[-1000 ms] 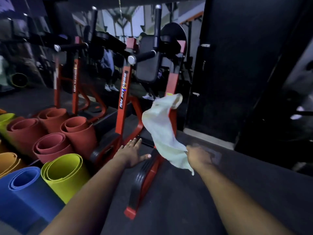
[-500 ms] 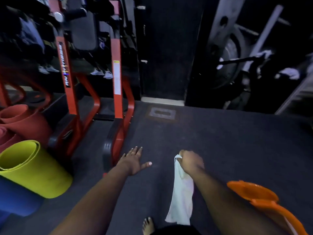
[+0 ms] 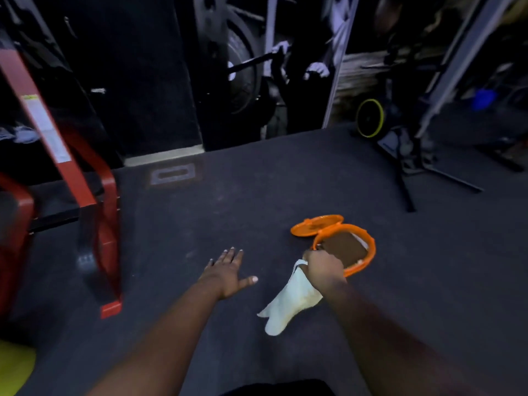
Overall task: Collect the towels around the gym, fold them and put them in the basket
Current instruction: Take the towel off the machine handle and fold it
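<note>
Two hands extend ahead of you above the dark gym floor [image 3: 257, 181]. Your right hand [image 3: 321, 265] is clenched round the top of a pale towel [image 3: 291, 298], which hangs from your fist and trails down and back toward you, its lower end loose above the floor. Your left hand [image 3: 227, 271] holds nothing: its fingers are straight and spread, thumb out to the side, palm facing down.

Just beyond your right fist, and partly covered by it, stands the orange basket [image 3: 368, 254], open at the top, with a brown cloth and a strip of white cloth visible inside. The orange lid [image 3: 315, 225] lies flat on the floor, touching the basket's far left rim.

Well to the left of the basket stands a red steel exercise frame [image 3: 74, 178], its black foot pad resting on the floor. Nearer you, at the lower left edge, a patch of yellow-green shows; you cannot tell what it is. Beyond the basket, to the far right, a black wheel with a yellow rim [image 3: 369, 118] sits beside a dark stand; the background is blurred.
</note>
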Demonstrator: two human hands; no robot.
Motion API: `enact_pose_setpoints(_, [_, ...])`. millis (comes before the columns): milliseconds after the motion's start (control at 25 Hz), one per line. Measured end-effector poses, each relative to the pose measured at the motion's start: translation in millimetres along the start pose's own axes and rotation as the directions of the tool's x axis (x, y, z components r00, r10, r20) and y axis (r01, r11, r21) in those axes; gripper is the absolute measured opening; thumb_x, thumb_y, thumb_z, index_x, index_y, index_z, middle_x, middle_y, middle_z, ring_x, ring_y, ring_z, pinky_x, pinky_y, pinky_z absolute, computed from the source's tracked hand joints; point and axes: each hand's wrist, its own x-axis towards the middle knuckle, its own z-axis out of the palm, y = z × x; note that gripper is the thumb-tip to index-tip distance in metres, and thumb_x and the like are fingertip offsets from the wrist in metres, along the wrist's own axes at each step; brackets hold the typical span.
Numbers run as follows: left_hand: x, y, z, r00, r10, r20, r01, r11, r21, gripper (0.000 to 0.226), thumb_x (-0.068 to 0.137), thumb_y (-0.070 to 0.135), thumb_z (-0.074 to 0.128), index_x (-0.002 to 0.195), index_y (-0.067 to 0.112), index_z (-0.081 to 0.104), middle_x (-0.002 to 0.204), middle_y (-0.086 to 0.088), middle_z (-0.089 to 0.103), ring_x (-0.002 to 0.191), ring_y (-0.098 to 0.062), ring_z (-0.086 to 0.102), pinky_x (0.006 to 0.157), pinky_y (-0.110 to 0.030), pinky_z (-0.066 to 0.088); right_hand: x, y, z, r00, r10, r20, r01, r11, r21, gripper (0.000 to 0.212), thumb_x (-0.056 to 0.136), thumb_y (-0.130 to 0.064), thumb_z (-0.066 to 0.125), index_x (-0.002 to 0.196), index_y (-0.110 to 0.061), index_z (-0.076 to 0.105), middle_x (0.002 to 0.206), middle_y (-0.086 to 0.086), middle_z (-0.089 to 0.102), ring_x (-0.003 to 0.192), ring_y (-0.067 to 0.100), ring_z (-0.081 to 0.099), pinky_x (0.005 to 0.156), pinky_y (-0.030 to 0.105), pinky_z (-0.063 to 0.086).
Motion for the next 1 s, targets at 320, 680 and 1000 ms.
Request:
enact_pose_setpoints(320, [-56.3,47.6,33.1,0.973,0.225,0.052,-0.229,0.970,0.086,0.102,0.089,0.080,0.041,0.163,0.024,-0.004,0.171,-0.001,-0.009,0.157,-0.020,-0.006,0.126,-0.048,0.006,-143.7,28.6,10.6,0.959,0.269,-0.088,-0.258,0.959,0.116,0.021,0.098,-0.036,0.050,0.114,-0.026,0.060,0.111,0.001,0.068,0.104,0.028,0.065,0.081,0.037,0.051])
enact_pose_setpoints(680, [-92.8,112.9,65.8,0.945,0.299,0.130,-0.317,0.937,0.146,0.102,0.090,0.079,0.041,0.163,0.024,-0.006,0.170,-0.002,-0.011,0.157,-0.022,-0.007,0.126,-0.050,0.007,-241.0,88.4,9.0,0.893,0.419,-0.162,-0.393,0.903,0.173,0.024,0.101,-0.039,0.048,0.117,-0.024,0.055,0.109,0.008,0.070,0.101,0.034,0.066,0.075,0.039,0.048])
enact_pose_setpoints(1000, [-82.1,254.2,82.3,0.936,0.333,0.110,-0.347,0.925,0.155,0.102,0.090,0.080,0.039,0.163,0.025,-0.006,0.170,-0.001,-0.012,0.157,-0.021,-0.007,0.126,-0.049,0.007,-263.5,199.9,-19.9,0.916,0.372,-0.151,-0.352,0.925,0.146,0.033,0.094,-0.055,0.057,0.108,-0.027,0.066,0.104,0.000,0.070,0.099,0.026,0.067,0.075,0.034,0.050])
